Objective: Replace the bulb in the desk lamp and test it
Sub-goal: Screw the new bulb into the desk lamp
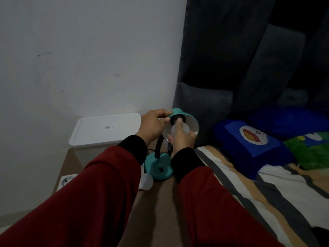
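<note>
We hold the lamp shade (179, 113) steady with our left hand (153, 124), fingers pinching its rim; our right hand (183, 139) curls around a bulb (179, 129) at the socket, mid-swap we judge. Another bulb (146, 181) lies on the desk (160, 202) below our fingers; testing remains

The lamp shade (185, 122) has open air above you; the white box (105, 129) blocks the left, the bed (267, 193) the right.

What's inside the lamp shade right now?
A white bulb, its neck at the black socket, held by the right hand. The left hand grips the lamp shade. Thread engagement is hidden.
</note>
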